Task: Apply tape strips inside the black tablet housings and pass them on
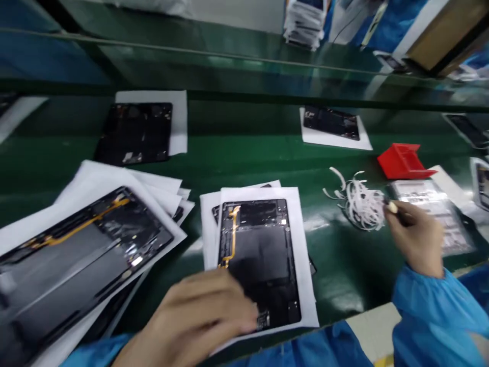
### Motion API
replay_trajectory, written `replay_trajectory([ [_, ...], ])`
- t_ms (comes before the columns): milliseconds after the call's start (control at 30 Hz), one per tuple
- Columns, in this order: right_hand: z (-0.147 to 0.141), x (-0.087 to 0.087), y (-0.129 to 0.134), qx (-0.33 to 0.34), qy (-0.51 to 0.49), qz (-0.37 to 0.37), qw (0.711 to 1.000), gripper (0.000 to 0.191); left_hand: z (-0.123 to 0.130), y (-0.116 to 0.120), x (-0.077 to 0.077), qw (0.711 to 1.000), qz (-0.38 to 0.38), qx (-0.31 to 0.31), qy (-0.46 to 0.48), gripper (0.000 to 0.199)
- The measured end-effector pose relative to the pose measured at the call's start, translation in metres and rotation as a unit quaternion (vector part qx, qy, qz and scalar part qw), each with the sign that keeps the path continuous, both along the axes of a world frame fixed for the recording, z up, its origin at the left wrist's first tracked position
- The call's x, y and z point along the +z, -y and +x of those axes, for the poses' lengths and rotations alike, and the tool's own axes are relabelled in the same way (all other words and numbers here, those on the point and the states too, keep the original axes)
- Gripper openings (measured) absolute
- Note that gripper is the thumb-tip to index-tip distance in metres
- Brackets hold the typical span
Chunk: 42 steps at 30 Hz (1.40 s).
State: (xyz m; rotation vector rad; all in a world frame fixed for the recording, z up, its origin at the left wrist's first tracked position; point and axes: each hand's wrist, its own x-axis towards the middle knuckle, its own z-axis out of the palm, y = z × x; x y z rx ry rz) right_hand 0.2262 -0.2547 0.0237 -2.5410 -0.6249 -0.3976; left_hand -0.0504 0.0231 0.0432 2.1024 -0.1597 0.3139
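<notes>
A black tablet back housing with a gold flex cable lies on white paper in front of me. My left hand, blurred, lies across the housing's lower left corner, and I cannot tell whether it grips it. A larger housing sits on a stack of white sheets to the left. My right hand pinches a small dark tool with a pale tip. That tip is right next to a tangle of white strips.
All this lies on a green conveyor belt. Farther along, more black housings lie on white sheets. A red plastic holder and a clear packet sit at the right. Beyond a rail stand a paper stack and a cardboard box.
</notes>
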Motion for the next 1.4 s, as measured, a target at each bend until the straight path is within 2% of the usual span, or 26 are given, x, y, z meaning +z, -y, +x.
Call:
replay_trajectory([
  [33,-0.016,0.007,-0.013,0.032,0.001,0.02,0.999,0.03,0.008,-0.006,0.002,1.0,-0.018,0.02,0.013,0.008],
  [67,-0.034,0.014,-0.029,0.079,-0.039,0.031,0.996,0.022,0.017,-0.011,0.001,0.998,-0.034,0.044,0.02,0.008],
  [100,-0.052,0.02,-0.046,0.174,-0.086,0.045,0.98,0.016,0.025,-0.014,-0.002,0.996,-0.046,0.072,0.032,0.005],
  [133,-0.07,0.025,-0.064,0.268,-0.151,0.056,0.95,0.018,0.033,-0.015,-0.006,0.993,-0.054,0.095,0.038,0.004],
  [167,-0.087,0.027,-0.081,0.323,-0.221,0.066,0.918,0.021,0.039,-0.015,-0.01,0.991,-0.059,0.113,0.04,0.006],
  [233,-0.11,0.023,-0.109,0.376,-0.358,0.098,0.849,0.032,0.048,-0.014,-0.019,0.988,-0.064,0.133,0.044,0.01],
  [267,-0.117,0.019,-0.119,0.381,-0.409,0.119,0.82,0.037,0.051,-0.014,-0.023,0.988,-0.069,0.135,0.041,0.011],
  [333,-0.121,0.007,-0.132,0.374,-0.463,0.167,0.786,0.041,0.053,-0.013,-0.028,0.987,-0.087,0.133,0.032,0.015],
  [367,-0.12,0.002,-0.134,0.367,-0.469,0.187,0.781,0.04,0.051,-0.013,-0.031,0.985,-0.099,0.14,0.03,0.02],
  [467,-0.113,-0.008,-0.138,0.346,-0.467,0.201,0.788,0.032,0.031,-0.005,-0.039,0.968,-0.093,0.227,0.042,0.038],
  [533,-0.109,-0.012,-0.14,0.338,-0.468,0.195,0.793,0.02,0.006,0.008,-0.046,0.965,-0.012,0.254,0.056,0.036],
  [600,-0.107,-0.015,-0.143,0.334,-0.46,0.185,0.802,0.011,-0.021,0.026,-0.054,0.97,0.111,0.207,0.054,0.031],
  [667,-0.105,-0.019,-0.146,0.332,-0.444,0.172,0.814,0.009,-0.042,0.044,-0.062,0.964,0.215,0.155,0.028,0.031],
  [767,-0.102,-0.024,-0.149,0.325,-0.421,0.16,0.832,0.011,-0.056,0.063,-0.072,0.947,0.288,0.144,-0.008,0.034],
  [900,-0.098,-0.028,-0.151,0.323,-0.396,0.16,0.845,0.012,-0.056,0.067,-0.079,0.943,0.298,0.147,-0.023,0.034],
  [1067,-0.095,-0.039,-0.151,0.33,-0.373,0.147,0.855,0.01,-0.056,0.065,-0.079,0.949,0.281,0.135,-0.044,0.027],
  [1233,-0.095,-0.052,-0.152,0.343,-0.334,0.163,0.863,0.006,-0.056,0.068,-0.084,0.952,0.272,0.137,-0.022,0.028],
  [1400,-0.097,-0.058,-0.151,0.351,-0.3,0.168,0.871,0.002,-0.055,0.069,-0.088,0.954,0.271,0.128,-0.017,0.029],
])
